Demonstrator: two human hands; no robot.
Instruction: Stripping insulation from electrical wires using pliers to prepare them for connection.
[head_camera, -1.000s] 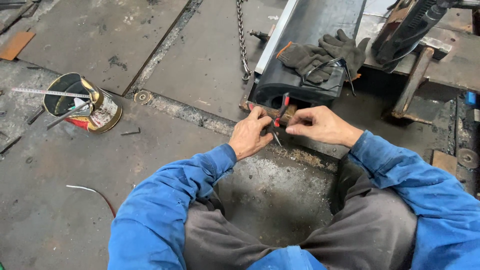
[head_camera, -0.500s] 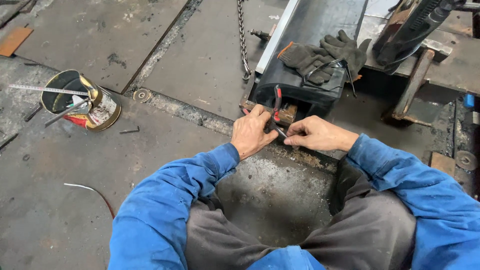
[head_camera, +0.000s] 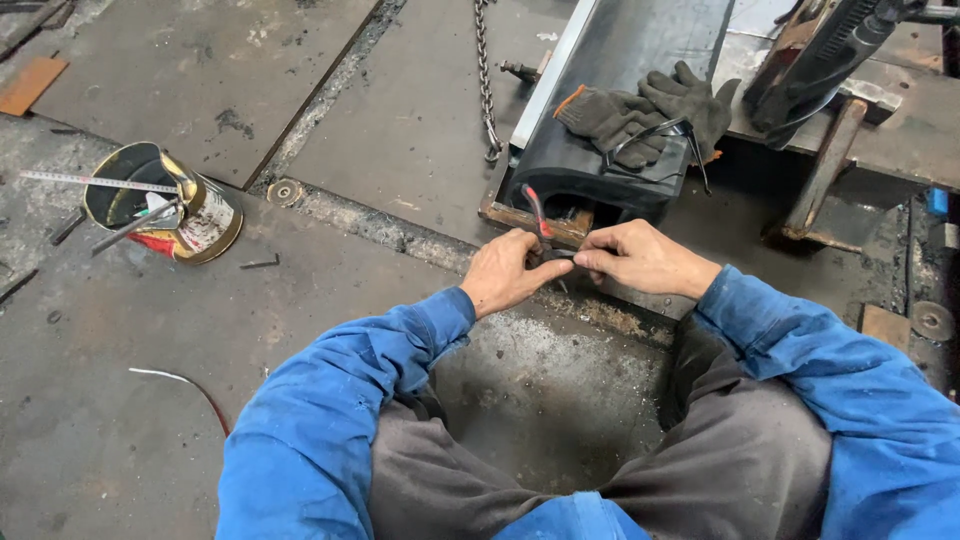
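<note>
Crouched low over a grey, stained metal floor (head_camera: 150, 350), plates seamed by a rusty weld line (head_camera: 380, 225) running diagonally past a small round washer (head_camera: 285, 191). Left hand (head_camera: 507, 271) closed, fingers together around the red-handled pliers (head_camera: 540, 222), handles poking up between both hands. Right hand (head_camera: 640, 258) just beside, fingertips pinched together at the pliers' nose; whatever was pinched there too small to tell. Both hands touching or nearly so, right in front of a black channel-shaped steel piece (head_camera: 610, 110) lying on the floor, with a rusty block (head_camera: 520, 215) at its near end. Draped on top of that piece, a pair of dark work gloves (head_camera: 650, 115) with thin black-framed glasses (head_camera: 655, 135). Hung alongside, a steel chain (head_camera: 485, 80) dropping to the floor. Off to the left, an open tin can (head_camera: 165, 200) holding tools, a tape measure blade (head_camera: 95, 181) laid across its rim. Nearer, a loose white-and-red wire (head_camera: 185, 385) curling on the plate. Far right, a rusty bracket (head_camera: 825, 165) leaning beneath a dark machine part (head_camera: 820, 60). Blue sleeves (head_camera: 330, 400) and grey trousers (head_camera: 600, 470) filling the lower view.
</note>
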